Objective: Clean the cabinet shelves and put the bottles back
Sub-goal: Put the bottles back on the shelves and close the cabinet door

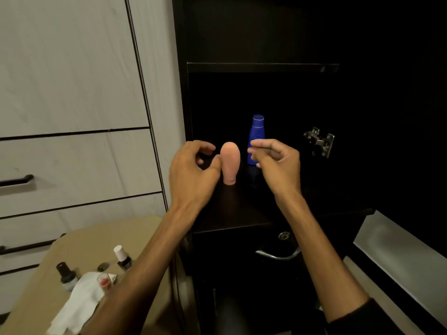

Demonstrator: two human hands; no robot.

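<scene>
Nearest, on the tan bench (79,240) at lower left: white cloth (79,303), dark-capped bottle (65,275), white-capped bottle (122,257), small clear jar with red (104,282). Farther in, over the dark cabinet shelf (232,213): left hand (191,170), grip loosely curled, holding nothing, thumb just touching the peach bottle (230,162) standing cap-down on the shelf. Right hand (275,158), fingers loosely curled, empty as far as can be told. Behind, upright blue bottle (257,131), deeper on the same shelf.
</scene>
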